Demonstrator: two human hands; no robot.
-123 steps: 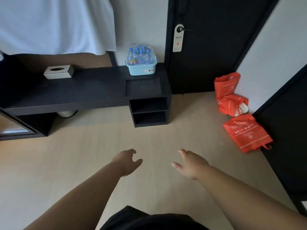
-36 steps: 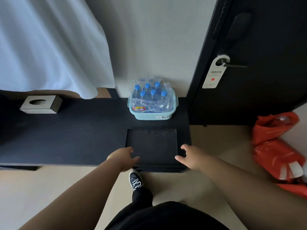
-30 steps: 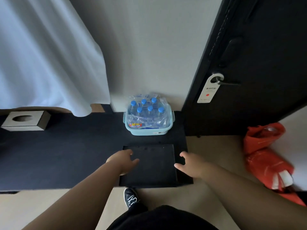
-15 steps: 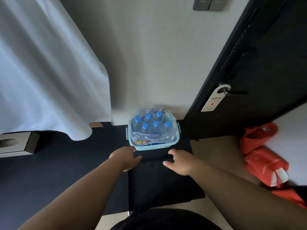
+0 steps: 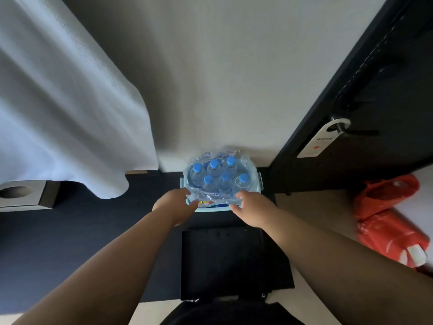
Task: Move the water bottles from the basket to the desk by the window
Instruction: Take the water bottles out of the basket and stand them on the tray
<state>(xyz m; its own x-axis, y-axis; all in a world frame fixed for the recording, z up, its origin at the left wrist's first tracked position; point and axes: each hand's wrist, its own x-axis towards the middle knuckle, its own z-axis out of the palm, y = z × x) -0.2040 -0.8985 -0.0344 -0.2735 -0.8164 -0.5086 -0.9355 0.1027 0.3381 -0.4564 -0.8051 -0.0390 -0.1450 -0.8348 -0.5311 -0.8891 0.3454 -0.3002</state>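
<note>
A shrink-wrapped pack of water bottles [image 5: 219,178] with blue caps stands in a light blue basket [image 5: 259,184] at the back of the black desk [image 5: 82,231], against the wall. My left hand [image 5: 174,202] touches the plastic wrap at the pack's front left corner. My right hand [image 5: 250,207] touches the wrap at the front right, thumb low and fingers on top. Both hands have their fingers apart and are not closed around the pack. The front of the basket is partly hidden by my hands.
A shallow black tray [image 5: 222,254] lies on the desk just in front of the basket. A tissue box [image 5: 23,195] sits at the far left under a white curtain [image 5: 58,113]. A black door [image 5: 375,90] with a hanger tag [image 5: 321,141] stands right; orange bags [image 5: 386,219] lie on the floor.
I have walked up to the desk from across the room. Both hands moved forward over the black tray and now touch the front of the bottle pack.
</note>
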